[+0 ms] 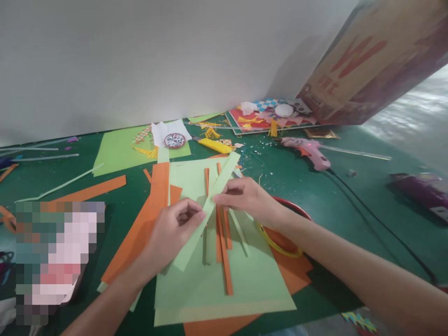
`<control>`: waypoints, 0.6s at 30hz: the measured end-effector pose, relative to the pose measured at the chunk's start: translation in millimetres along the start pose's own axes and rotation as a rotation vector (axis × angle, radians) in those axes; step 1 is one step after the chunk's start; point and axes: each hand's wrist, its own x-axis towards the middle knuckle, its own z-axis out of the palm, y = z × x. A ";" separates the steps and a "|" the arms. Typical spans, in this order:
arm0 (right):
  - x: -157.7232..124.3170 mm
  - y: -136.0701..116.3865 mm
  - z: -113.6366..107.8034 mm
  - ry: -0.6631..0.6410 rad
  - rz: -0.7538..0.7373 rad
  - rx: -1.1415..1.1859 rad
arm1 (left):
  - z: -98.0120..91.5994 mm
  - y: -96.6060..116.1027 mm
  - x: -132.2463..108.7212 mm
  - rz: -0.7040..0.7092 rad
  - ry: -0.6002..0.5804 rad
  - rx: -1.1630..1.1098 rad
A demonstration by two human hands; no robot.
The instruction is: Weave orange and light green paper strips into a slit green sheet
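My left hand (174, 229) and my right hand (247, 197) both pinch one long pale green paper strip (210, 205). The strip runs slantwise from lower left to upper right above a stack of pale green sheets (252, 280). Thin orange strips (224, 242) lie on those sheets under my hands. Fingers of both hands are closed on the strip, the right at its middle, the left just below.
Orange paper (147, 219) lies left of the sheets on the green table (315, 186). A pink glue gun (308, 150) with a black cord sits at the back right. Scissors with red and yellow handles (283, 242) lie under my right wrist. Craft scraps and a cardboard box (367, 65) stand behind.
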 end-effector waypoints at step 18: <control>-2.4 -3.6 -0.6 -0.027 0.003 0.135 | 2.4 -0.6 -3.0 -0.021 -0.174 -0.018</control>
